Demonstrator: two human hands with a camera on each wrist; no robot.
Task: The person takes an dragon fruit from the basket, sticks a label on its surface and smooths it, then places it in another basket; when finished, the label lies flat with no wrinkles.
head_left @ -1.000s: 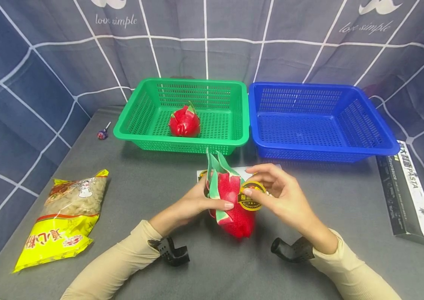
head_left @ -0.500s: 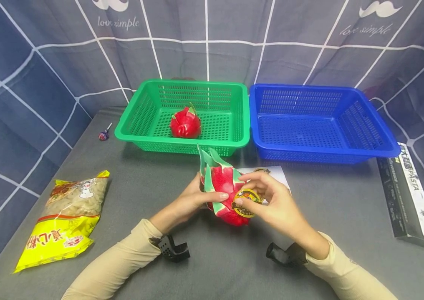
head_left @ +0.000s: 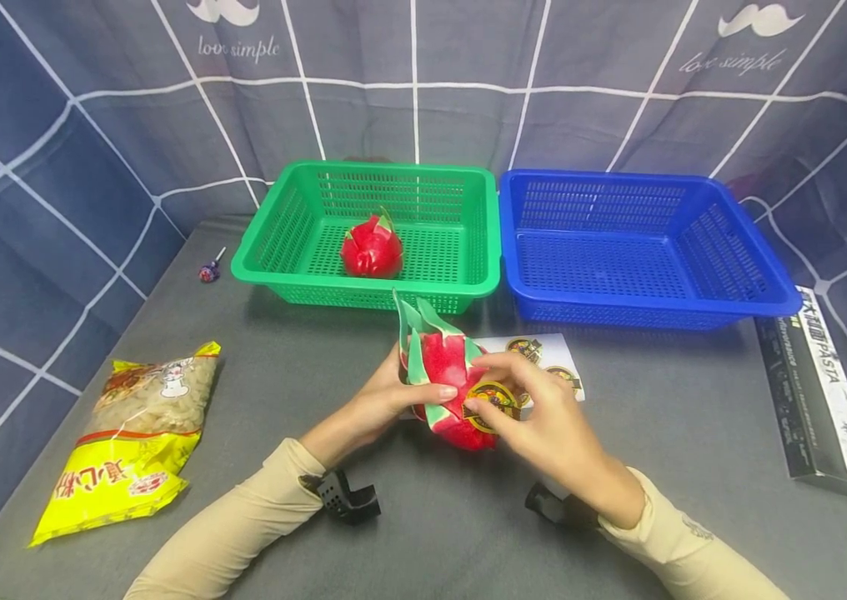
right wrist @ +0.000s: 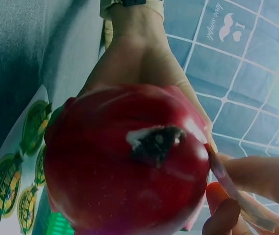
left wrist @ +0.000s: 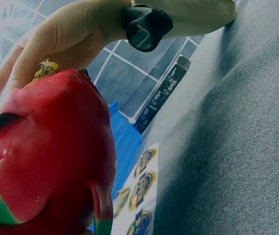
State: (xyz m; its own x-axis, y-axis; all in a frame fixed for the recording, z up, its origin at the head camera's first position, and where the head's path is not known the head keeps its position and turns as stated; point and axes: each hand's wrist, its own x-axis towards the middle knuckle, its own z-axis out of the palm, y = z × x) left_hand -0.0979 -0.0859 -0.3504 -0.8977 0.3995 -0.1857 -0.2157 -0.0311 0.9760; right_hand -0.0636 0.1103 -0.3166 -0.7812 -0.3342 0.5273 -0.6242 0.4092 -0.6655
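Observation:
In the head view, my left hand (head_left: 371,412) grips a red dragon fruit (head_left: 444,367) with green leaf tips, its thumb laid across the near side. My right hand (head_left: 554,425) pinches a round black-and-gold sticker (head_left: 494,407) against the fruit's right side. From the right wrist, the sticker (right wrist: 237,193) shows edge-on between thumb and fingers; one edge meets the fruit's skin, the rest stands away. The fruit's dark blossom end (right wrist: 156,144) faces that camera. Behind the hands lies a white sheet of the same stickers (head_left: 569,350), partly covered by the fruit and right hand.
A green basket (head_left: 363,286) holding another dragon fruit (head_left: 372,247) stands at the back, beside a blue basket (head_left: 656,307). At left lie a yellow food bag (head_left: 127,442) and a lollipop (head_left: 209,268). A black-and-white pasta box (head_left: 821,396) lies at right.
The dragon fruit has shifted slightly left and tilted. My right hand has moved left with the sticker, bringing it lower on the fruit and uncovering more of the sticker sheet.

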